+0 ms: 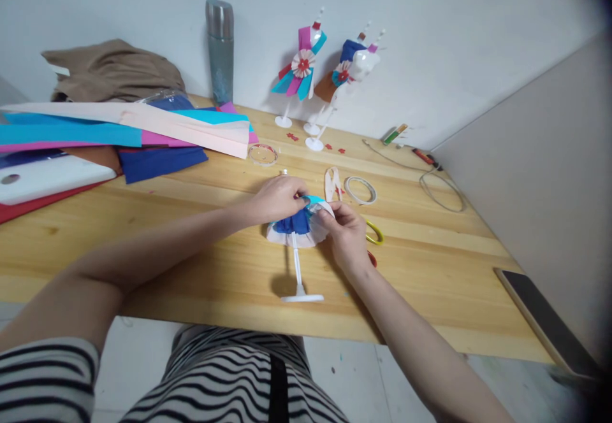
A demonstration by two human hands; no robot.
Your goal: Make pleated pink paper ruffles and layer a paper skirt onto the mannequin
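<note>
A miniature dress form on a white stand [297,267] lies tipped back near the front of the table, its round base toward me. Around it is a ruffled paper skirt [292,224], dark blue inside with light blue and pale pink layers. My left hand [282,199] is closed over the upper part of the form, fingertips pressed on the skirt. With thumb and fingers, my right hand [345,229] pinches the skirt's pale edge on the right. The form's upper body is mostly hidden under my left hand. Scissors with a yellow handle [376,232] lie partly behind my right hand.
Dressed miniature forms [302,66] stand at the wall beside a flask [220,53]. Strips of coloured paper [191,131] and a brown cloth [115,69] lie left. Tape rolls [361,190], a pale paper strip [329,185], a cable [442,197] and a phone [545,321] are also there.
</note>
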